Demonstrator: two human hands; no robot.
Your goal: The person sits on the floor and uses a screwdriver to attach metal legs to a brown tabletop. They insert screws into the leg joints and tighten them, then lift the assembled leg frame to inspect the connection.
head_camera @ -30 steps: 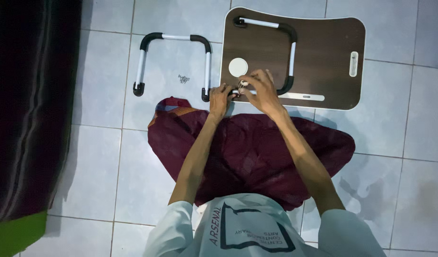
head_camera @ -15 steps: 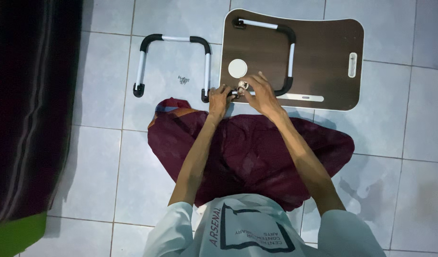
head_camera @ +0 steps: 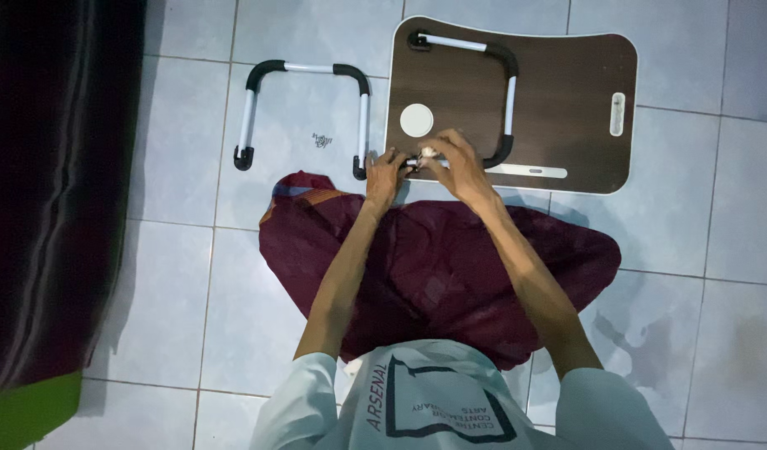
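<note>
Tabletop (head_camera: 567, 92) lies face down on the tiled floor (head_camera: 692, 250); one leg frame (head_camera: 504, 92) sits on it; left hand (head_camera: 386, 169) and right hand (head_camera: 450, 158) pinch a small fitting (head_camera: 425, 153) at its end; second frame (head_camera: 304, 108) lies beside, unattached; screws (head_camera: 321, 140) remain.

- Dark brown wood-grain laminate tabletop (head_camera: 558, 92): smooth, matt.
- White metal U-shaped leg with black plastic corners (head_camera: 304, 70): smooth.
- Maroon cloth (head_camera: 442, 267): soft, creased.
- Pale floor tiles (head_camera: 700, 250): glossy.
</note>
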